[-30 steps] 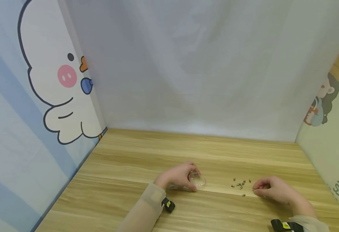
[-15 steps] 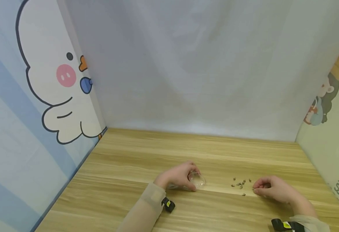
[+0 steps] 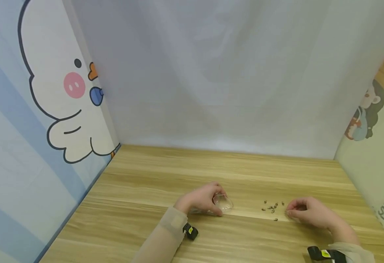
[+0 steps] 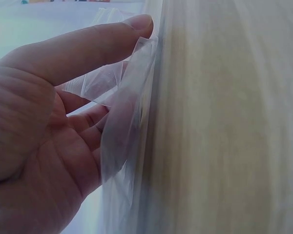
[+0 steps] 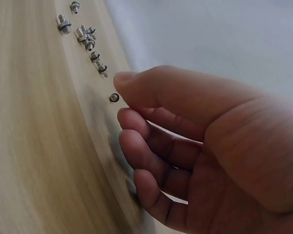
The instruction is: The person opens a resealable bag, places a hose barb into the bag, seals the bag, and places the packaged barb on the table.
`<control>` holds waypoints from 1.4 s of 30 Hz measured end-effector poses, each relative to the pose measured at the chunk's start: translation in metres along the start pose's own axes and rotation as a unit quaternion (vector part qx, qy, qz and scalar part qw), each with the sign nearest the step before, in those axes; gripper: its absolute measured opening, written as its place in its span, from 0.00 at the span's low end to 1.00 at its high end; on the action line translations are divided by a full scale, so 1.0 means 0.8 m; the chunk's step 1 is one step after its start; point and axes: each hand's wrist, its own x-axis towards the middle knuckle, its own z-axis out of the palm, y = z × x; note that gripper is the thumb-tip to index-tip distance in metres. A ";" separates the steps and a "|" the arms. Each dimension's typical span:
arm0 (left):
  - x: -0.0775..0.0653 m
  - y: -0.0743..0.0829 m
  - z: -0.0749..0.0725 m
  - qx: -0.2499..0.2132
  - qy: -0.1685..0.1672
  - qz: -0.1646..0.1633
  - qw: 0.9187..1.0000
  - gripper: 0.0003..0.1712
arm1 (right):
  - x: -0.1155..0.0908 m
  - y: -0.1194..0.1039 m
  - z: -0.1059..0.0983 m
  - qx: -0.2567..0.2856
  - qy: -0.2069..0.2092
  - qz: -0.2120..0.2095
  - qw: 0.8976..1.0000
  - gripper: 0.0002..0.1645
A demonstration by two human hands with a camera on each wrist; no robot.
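My left hand (image 3: 205, 200) holds a clear plastic bag (image 4: 119, 117) low at the tabletop. Its mouth (image 3: 224, 204) gapes towards the right, thumb on the near side and fingers on the far side. To the right, my right hand (image 3: 310, 213) hovers just above the wood with curled fingers. At its thumb and fingertips is a small metal screw (image 5: 114, 98) with a dark ring, seen end-on; the index fingertip is mostly hidden behind the thumb. Several similar screws (image 3: 271, 208) lie scattered between the bag and the right hand, some touching in a cluster (image 5: 86, 38).
The pale wooden table (image 3: 165, 171) meets a grey-white curtain (image 3: 218, 91) at the back. A printed panel with a white cartoon bird (image 3: 64, 95) borders the left side, and a light green printed panel (image 3: 376, 160) the right. Each wrist carries a small black camera.
The right hand has risen slightly off the tabletop, fingertips shifting a little up in the head view. The left hand and the bag stay in place. The head view has shifted slightly.
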 end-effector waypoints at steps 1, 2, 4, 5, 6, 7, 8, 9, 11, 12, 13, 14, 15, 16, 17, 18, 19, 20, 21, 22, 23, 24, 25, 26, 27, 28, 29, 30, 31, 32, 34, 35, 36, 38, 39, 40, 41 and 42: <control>0.000 0.000 -0.001 0.002 0.000 0.000 1.000 0.32 | 0.001 -0.001 0.000 -0.003 0.003 -0.003 1.000 0.08; 0.000 0.000 -0.001 0.003 0.000 0.001 1.000 0.33 | 0.001 -0.002 0.000 -0.004 0.006 -0.005 1.000 0.08; 0.000 0.001 -0.002 0.005 0.001 0.002 1.000 0.33 | 0.003 -0.005 0.000 -0.009 0.014 -0.011 1.000 0.08; 0.000 0.001 -0.002 0.005 0.001 0.003 1.000 0.33 | 0.004 -0.006 0.000 -0.009 0.015 -0.015 1.000 0.08; 0.000 0.002 -0.003 0.006 0.001 0.004 1.000 0.33 | 0.005 -0.008 0.000 -0.010 0.017 -0.017 1.000 0.09; 0.000 0.002 -0.004 0.008 0.001 0.003 1.000 0.33 | 0.006 -0.009 0.000 -0.009 0.017 -0.020 1.000 0.09; 0.000 0.002 -0.004 0.009 0.002 0.004 1.000 0.33 | 0.007 -0.012 0.000 -0.008 0.018 -0.022 1.000 0.09; 0.000 0.002 -0.005 0.011 0.002 0.005 1.000 0.33 | 0.008 -0.014 0.000 -0.008 0.017 -0.025 1.000 0.09; 0.000 0.002 -0.005 0.014 0.003 0.006 1.000 0.33 | 0.010 -0.019 0.001 -0.005 0.015 -0.030 0.999 0.09; 0.000 0.002 -0.006 0.015 0.003 0.007 1.000 0.33 | 0.011 -0.021 0.002 -0.004 0.015 -0.031 0.999 0.09; 0.000 0.002 -0.006 0.016 0.004 0.007 1.000 0.33 | 0.012 -0.024 0.002 -0.005 0.015 -0.035 0.999 0.09; 0.001 0.002 -0.006 0.017 0.004 0.008 1.000 0.33 | 0.012 -0.026 0.003 -0.007 0.015 -0.039 0.999 0.09; 0.001 0.001 -0.006 0.018 0.005 0.009 1.000 0.33 | 0.013 -0.029 0.004 -0.007 0.014 -0.043 0.999 0.09; 0.001 0.001 -0.006 0.016 0.005 0.008 1.000 0.33 | 0.014 -0.031 0.005 -0.006 0.013 -0.046 0.999 0.09; 0.001 0.001 -0.005 0.017 0.005 0.007 1.000 0.33 | 0.014 -0.033 0.005 -0.004 0.011 -0.049 0.999 0.09; 0.001 0.001 -0.005 0.016 0.005 0.007 1.000 0.33 | 0.015 -0.034 0.006 -0.002 0.008 -0.052 0.999 0.09; 0.001 0.001 -0.005 0.015 0.006 0.005 1.000 0.33 | 0.016 -0.036 0.006 0.000 0.005 -0.054 0.999 0.09; 0.001 0.001 -0.005 0.013 0.006 0.004 1.000 0.33 | 0.016 -0.037 0.007 0.004 0.002 -0.056 0.998 0.09; 0.000 0.001 -0.005 0.012 0.006 0.003 1.000 0.33 | 0.017 -0.038 0.007 0.007 -0.001 -0.057 0.998 0.08; 0.001 0.001 -0.004 0.011 0.006 0.002 1.000 0.33 | 0.017 -0.039 0.008 0.010 -0.005 -0.060 0.998 0.08; 0.000 0.001 -0.004 0.012 0.006 0.002 1.000 0.33 | 0.018 -0.039 0.009 0.012 -0.008 -0.064 0.998 0.08; 0.000 0.001 -0.004 0.013 0.006 0.001 1.000 0.33 | 0.018 -0.039 0.009 0.013 -0.010 -0.067 0.998 0.07; 0.000 0.001 -0.004 0.015 0.006 0.002 1.000 0.33 | 0.018 -0.040 0.010 0.014 -0.011 -0.070 0.997 0.07; 0.000 0.002 -0.004 0.017 0.006 0.002 1.000 0.33 | 0.019 -0.040 0.010 0.014 -0.011 -0.072 0.997 0.06; 0.000 0.002 -0.004 0.019 0.006 0.002 1.000 0.33 | 0.019 -0.041 0.011 0.014 -0.011 -0.075 0.997 0.06; 0.000 0.003 -0.004 0.020 0.006 0.002 1.000 0.33 | 0.019 -0.041 0.011 0.014 -0.011 -0.078 0.997 0.06; 0.000 0.003 -0.004 0.019 0.006 0.002 1.000 0.34 | 0.019 -0.042 0.012 0.013 -0.009 -0.079 0.997 0.05; 0.000 0.004 -0.004 0.021 0.005 0.003 1.000 0.34 | 0.019 -0.044 0.012 0.012 -0.007 -0.079 0.997 0.05; 0.000 0.005 -0.004 0.019 0.005 0.003 1.000 0.34 | 0.020 -0.045 0.013 0.012 -0.005 -0.080 0.997 0.05; 0.000 0.005 -0.004 0.016 0.005 0.003 1.000 0.34 | 0.020 -0.046 0.014 0.012 -0.003 -0.082 0.997 0.05; 0.001 0.005 -0.003 0.011 0.005 0.003 1.000 0.34 | 0.022 -0.049 0.017 0.011 0.002 -0.087 0.996 0.05; 0.001 0.004 -0.003 0.011 0.004 0.003 1.000 0.34 | 0.023 -0.050 0.019 0.012 0.003 -0.090 0.996 0.06; 0.001 0.004 -0.002 0.010 0.004 0.002 1.000 0.34 | 0.024 -0.051 0.021 0.011 0.003 -0.092 0.996 0.06; 0.001 0.003 -0.001 0.014 0.003 0.003 1.000 0.34 | 0.027 -0.054 0.025 0.010 0.002 -0.096 0.995 0.05; 0.001 0.002 -0.001 0.018 0.002 0.004 1.000 0.34 | 0.028 -0.055 0.028 0.010 -0.001 -0.098 0.995 0.05; 0.001 0.001 -0.001 0.020 0.001 0.005 1.000 0.34 | 0.030 -0.057 0.030 0.010 -0.003 -0.100 0.995 0.05; 0.000 0.001 -0.001 0.022 0.002 0.006 1.000 0.34 | 0.032 -0.060 0.033 0.010 -0.005 -0.102 0.995 0.05; -0.001 0.001 0.000 0.019 0.003 0.005 1.000 0.34 | 0.034 -0.063 0.035 0.008 -0.006 -0.104 0.995 0.05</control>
